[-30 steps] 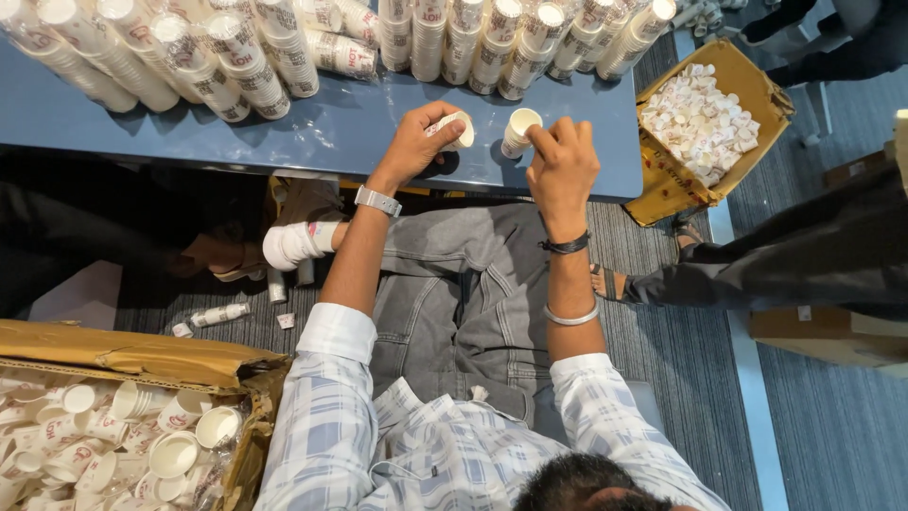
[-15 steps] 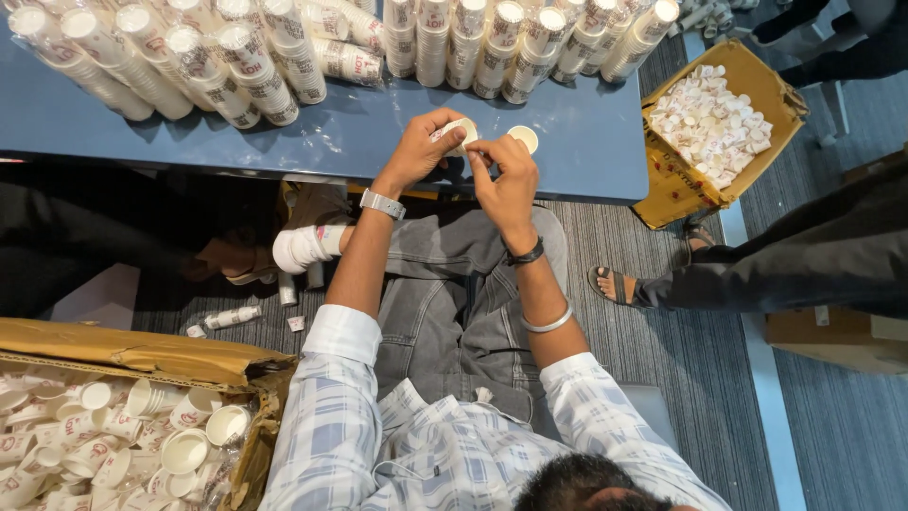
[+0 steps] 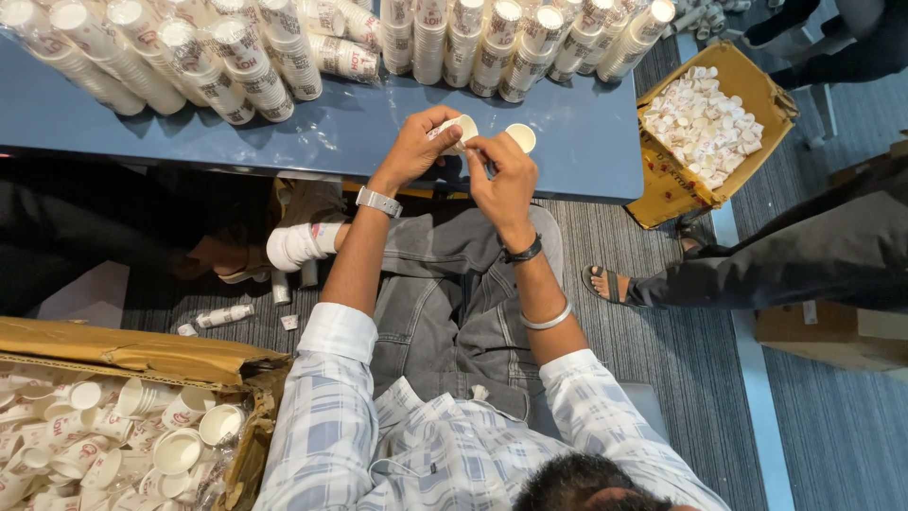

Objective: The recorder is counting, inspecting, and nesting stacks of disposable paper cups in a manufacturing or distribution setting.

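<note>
My left hand [image 3: 417, 147] grips a small white paper cup [image 3: 462, 130] over the front edge of the blue table [image 3: 340, 132]. My right hand [image 3: 501, 175] is right beside it, with its fingertips pinching at the rim of that cup. A second white cup [image 3: 520, 137] stands upright on the table just right of both hands. A short stack of cups [image 3: 295, 244] rests on my lap below my left forearm.
Long sleeves of stacked cups [image 3: 236, 57] lie across the far side of the table. A cardboard box of loose cups [image 3: 700, 123] sits at the right, another box of cups [image 3: 123, 435] at lower left. Another person's sandalled foot [image 3: 605, 282] and dark-sleeved arm [image 3: 804, 255] are at the right.
My right hand has moved left from the standing cup to the cup in my left hand. That standing cup stays on the table.
</note>
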